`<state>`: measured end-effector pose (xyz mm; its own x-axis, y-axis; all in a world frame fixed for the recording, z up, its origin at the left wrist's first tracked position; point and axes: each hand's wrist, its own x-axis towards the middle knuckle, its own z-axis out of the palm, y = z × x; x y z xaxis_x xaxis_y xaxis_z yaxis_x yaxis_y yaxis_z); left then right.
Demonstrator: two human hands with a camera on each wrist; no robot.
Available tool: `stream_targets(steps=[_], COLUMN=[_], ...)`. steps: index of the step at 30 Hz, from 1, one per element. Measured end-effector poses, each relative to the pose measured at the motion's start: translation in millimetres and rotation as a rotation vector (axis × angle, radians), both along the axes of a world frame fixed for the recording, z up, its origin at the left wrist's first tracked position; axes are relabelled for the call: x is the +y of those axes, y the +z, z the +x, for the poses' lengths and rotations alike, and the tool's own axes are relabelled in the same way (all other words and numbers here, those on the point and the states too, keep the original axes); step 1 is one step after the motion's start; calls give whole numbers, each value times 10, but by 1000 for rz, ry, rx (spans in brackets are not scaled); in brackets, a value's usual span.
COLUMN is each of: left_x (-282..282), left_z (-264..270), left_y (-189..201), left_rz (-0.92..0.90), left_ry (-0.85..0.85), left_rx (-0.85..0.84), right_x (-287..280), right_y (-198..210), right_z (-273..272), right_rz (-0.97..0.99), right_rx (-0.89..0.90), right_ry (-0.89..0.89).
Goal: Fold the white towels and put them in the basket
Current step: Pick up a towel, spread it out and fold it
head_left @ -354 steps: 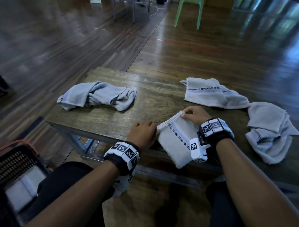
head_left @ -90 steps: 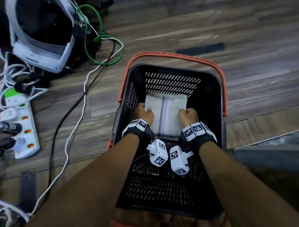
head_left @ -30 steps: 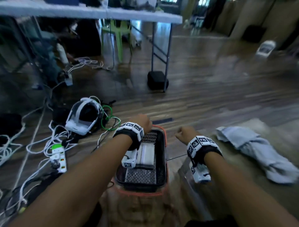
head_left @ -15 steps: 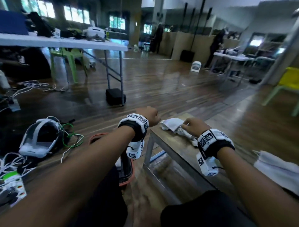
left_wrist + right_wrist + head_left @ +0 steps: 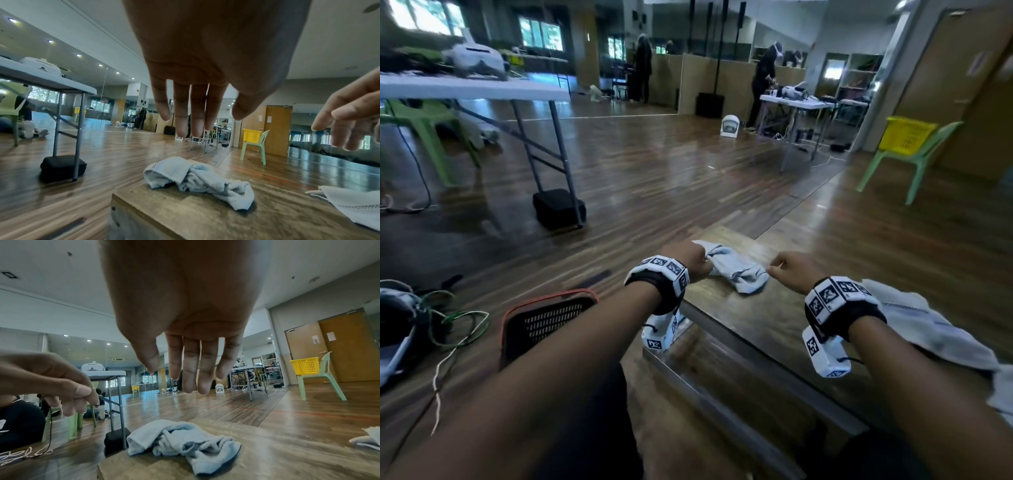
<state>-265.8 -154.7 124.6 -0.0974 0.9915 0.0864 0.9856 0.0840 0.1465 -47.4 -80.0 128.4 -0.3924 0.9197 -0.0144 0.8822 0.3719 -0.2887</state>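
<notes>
A crumpled white towel [image 5: 734, 269] lies at the far left corner of the low wooden table [image 5: 763, 315]. My left hand [image 5: 688, 255] hangs just over its left end and my right hand [image 5: 789, 269] over its right end. In the left wrist view the left hand [image 5: 213, 125] has its fingers hanging straight down above the towel [image 5: 201, 180], apart from it. In the right wrist view the right hand [image 5: 170, 374] is likewise above the towel [image 5: 180, 439], holding nothing. The black basket [image 5: 544, 318] with an orange rim stands on the floor to the left.
A second white towel [image 5: 928, 329] lies on the table under my right forearm. Cables and a headset [image 5: 400, 329] lie on the floor beyond the basket. A folding table [image 5: 482, 90] stands at the far left, a green chair with a yellow basket [image 5: 907, 137] at the far right.
My view has swung from the basket on the floor up to the table. Both hands have moved right from over the basket to the crumpled towel at the table's corner.
</notes>
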Motion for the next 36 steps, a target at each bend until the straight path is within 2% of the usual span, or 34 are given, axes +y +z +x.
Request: stream_targets(steps=[7,9,13,17,21,26,30,36], left_x=[419,562,832,1098,1378,1677,1806,1811], left_z=[-191,-255,-396,-532,-639,-712,-763,-794], left_y=[-550,-705,-986,-1217,-1393,-1573,-1697,-1736], left_rz=[-129,-149,-79,31,60,33,85,167], left_ry=[65,29,-15,-53,-48,10,75,143], left_rx=[-204,-188,-144,-217,-145,-71,-33,-61], right_x=[452,601,878,1095,1336,1618,1737,1645], right_y=[-470,-607,-844,-1016,-1158,-1269,-1320,-1426], right_z=[-272,-367,-551,-798,-1039,-1356,-1571,-1649], right_rz=[-75,-79,-108,-70,5,89,115,107], right_rx=[-27,-37,-82,-97,-117,-109,-148,-228], right_ry=[75,92,122,177,237,302,325,330])
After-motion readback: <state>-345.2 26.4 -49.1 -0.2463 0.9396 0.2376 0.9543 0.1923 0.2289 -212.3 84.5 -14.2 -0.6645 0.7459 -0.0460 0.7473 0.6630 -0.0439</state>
